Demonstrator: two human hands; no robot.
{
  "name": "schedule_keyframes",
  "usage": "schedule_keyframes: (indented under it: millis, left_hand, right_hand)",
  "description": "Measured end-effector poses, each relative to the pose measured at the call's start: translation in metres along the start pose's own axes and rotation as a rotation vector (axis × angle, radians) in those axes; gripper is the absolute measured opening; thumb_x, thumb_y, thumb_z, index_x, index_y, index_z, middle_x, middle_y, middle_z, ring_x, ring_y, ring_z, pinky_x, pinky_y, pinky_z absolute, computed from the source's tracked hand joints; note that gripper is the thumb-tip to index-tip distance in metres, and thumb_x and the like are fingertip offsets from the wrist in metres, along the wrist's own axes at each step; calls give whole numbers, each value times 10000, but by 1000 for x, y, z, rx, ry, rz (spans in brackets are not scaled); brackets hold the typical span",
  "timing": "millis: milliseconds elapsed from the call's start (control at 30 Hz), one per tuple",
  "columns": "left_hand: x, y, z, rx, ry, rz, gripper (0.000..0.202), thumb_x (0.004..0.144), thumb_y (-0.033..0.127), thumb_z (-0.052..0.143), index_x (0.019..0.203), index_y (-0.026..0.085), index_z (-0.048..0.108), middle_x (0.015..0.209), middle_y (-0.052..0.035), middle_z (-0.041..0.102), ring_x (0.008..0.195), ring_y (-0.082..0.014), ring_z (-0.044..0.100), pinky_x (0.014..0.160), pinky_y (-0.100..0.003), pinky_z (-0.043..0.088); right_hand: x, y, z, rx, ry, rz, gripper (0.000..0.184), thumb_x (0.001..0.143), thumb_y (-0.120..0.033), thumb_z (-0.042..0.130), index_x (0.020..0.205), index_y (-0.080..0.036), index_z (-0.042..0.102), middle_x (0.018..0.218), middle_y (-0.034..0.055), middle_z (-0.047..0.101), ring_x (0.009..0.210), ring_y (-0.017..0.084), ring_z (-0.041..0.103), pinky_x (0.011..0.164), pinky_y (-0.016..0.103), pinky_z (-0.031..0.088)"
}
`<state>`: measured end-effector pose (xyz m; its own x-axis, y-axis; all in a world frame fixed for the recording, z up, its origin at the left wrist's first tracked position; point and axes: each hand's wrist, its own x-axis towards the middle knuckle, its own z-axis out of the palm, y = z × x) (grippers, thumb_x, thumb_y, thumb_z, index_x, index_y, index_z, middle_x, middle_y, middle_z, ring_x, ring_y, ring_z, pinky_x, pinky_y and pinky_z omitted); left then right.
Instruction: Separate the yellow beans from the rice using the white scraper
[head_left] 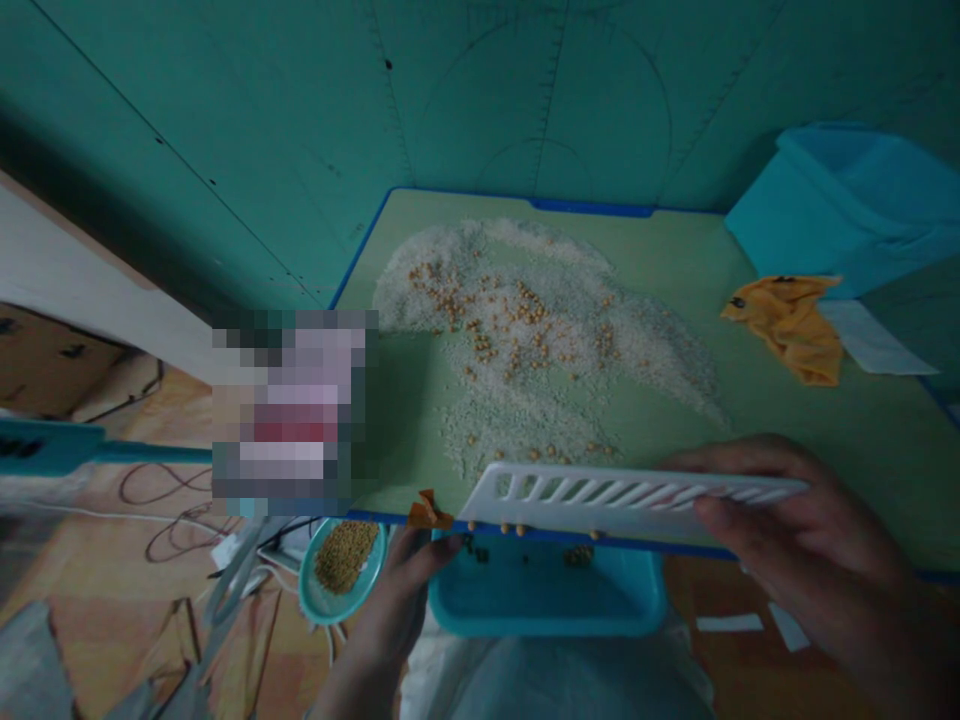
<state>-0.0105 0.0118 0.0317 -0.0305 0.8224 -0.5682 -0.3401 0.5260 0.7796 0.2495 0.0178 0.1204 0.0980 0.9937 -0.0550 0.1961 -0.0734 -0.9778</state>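
My right hand (pixel 795 540) grips a white slotted plastic scraper (pixel 622 495), held flat along the near edge of a green board (pixel 825 400). A few tan beans (pixel 517 527) sit under the scraper's edge. On the board lies a spread of white rice (pixel 540 330) mixed with tan beans (pixel 517 320). My left hand (pixel 397 610) holds the rim of a teal rectangular tray (pixel 547 600) just below the board's edge, fingers closed on it. Some beans lie in the tray.
A small teal bowl (pixel 341 570) of yellowish grain sits left of the tray. An orange cloth (pixel 791 320) and a blue container (pixel 847 200) lie at the far right. Cables and scissors (pixel 232 590) lie on the floor at left.
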Motion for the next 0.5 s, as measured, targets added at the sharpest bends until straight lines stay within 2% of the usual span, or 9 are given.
schedule_keyframes:
  millis: [133,233,400,500]
  left_hand:
    - [1,-5,-6,-40,70,-68,284,566,254,773,849,233,782,1140,-33,767,1298,-374,507,1065,-428,404]
    - [2,-6,-8,-32,53,-107,365,556,274,783,913,202,778,1102,-68,777,1256,-396,544,1013,-442,454]
    - [3,-4,-6,3,32,-13,230,579,249,753,804,214,779,1109,-59,773,1256,-382,546,1029,-422,444]
    - [2,-3,-4,36,30,-16,242,574,251,752,813,219,775,1091,-61,778,1257,-398,539,999,-443,471]
  right_hand:
    - [-9,0,-2,-43,-29,-54,188,805,-314,692,943,-438,722,843,-49,772,718,175,744,625,235,612]
    - [-12,0,-5,-68,-73,-128,228,824,-236,668,972,-402,717,847,-34,775,717,179,747,630,235,617]
    - [-7,4,-2,-79,-77,-227,271,856,-146,611,1008,-364,663,910,-36,758,810,162,742,699,210,608]
    - [0,5,6,-130,-143,-322,297,878,-122,570,1065,-347,621,955,-26,737,858,151,724,730,211,598]
